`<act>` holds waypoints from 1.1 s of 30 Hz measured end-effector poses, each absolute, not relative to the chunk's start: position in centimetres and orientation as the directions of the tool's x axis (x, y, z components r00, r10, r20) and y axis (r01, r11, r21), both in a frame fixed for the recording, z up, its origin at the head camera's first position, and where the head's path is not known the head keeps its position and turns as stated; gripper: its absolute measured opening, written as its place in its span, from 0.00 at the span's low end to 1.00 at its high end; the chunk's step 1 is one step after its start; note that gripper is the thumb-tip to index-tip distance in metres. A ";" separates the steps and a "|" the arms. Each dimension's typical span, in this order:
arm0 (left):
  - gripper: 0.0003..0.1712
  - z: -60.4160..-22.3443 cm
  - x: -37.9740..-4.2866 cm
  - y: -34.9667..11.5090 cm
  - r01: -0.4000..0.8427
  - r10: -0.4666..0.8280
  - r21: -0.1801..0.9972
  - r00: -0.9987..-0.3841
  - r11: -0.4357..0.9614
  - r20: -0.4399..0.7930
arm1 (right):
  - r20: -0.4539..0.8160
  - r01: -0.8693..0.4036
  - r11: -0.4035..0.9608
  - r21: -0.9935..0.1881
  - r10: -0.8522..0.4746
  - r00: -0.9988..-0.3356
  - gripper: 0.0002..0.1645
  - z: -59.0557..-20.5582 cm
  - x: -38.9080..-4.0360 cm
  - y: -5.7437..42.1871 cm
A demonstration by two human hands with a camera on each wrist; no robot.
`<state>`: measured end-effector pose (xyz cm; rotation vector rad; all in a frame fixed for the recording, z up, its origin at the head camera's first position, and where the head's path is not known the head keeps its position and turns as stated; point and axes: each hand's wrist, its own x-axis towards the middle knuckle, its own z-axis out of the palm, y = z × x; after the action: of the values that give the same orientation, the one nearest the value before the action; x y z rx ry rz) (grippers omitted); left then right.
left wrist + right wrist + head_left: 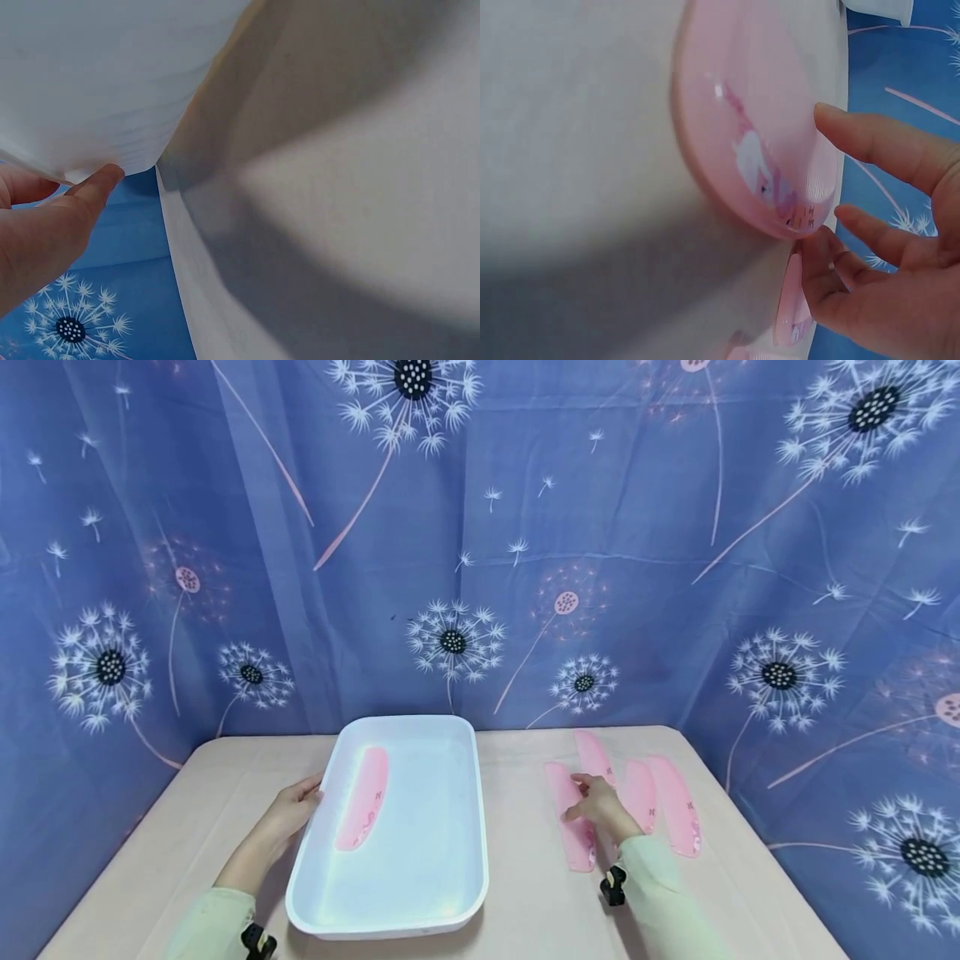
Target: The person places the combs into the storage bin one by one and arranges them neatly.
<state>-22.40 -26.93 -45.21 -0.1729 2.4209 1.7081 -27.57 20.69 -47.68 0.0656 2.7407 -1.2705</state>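
My left hand (291, 810) grips the left rim of a white plastic tray (459, 917); in the left wrist view its fingertips (105, 180) press the tray's outer wall. One pink comb (369, 797) lies inside the tray, along its left side. To the right, my right hand (600, 804) is over the leftmost of several pink combs on the table, its thumb and fingers spread apart at that comb (577, 852). The right wrist view shows a printed figure on this comb (742, 142), with the fingertips right at its edge.
More pink combs lie beside and behind the right hand: one at the back (592, 752), one partly behind the wrist (640, 793) and one at the far right (675, 806). A blue dandelion-print curtain (517, 643) stands behind the pale table (517, 877).
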 end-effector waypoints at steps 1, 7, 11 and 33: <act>0.29 -45.2 -22.4 -26.9 -0.190 0.007 0.923 -0.979 0.334 -0.204 | -0.125 0.088 0.643 -0.761 -0.012 -0.992 0.52 -47.6 -27.6 20.6; 0.29 -45.4 -22.4 -27.0 -0.194 0.001 0.923 -0.979 0.333 -0.206 | -0.119 0.091 0.649 -0.755 0.001 -0.993 0.52 -47.9 -27.8 20.3; 0.29 -45.5 -22.3 -27.0 -0.198 -0.008 0.923 -0.978 0.330 -0.207 | -0.109 0.079 0.673 -0.735 -0.003 -0.994 0.53 -47.9 -28.0 20.1; 0.29 -45.4 -22.3 -27.0 -0.172 0.014 0.929 -0.982 0.328 -0.187 | -0.124 0.058 0.631 -0.774 -0.062 -0.990 0.55 -47.7 -28.2 20.7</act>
<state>-22.34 -27.03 -45.44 -0.1460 2.4249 1.7267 -28.16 20.71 -47.74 -0.0036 2.7095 -1.2929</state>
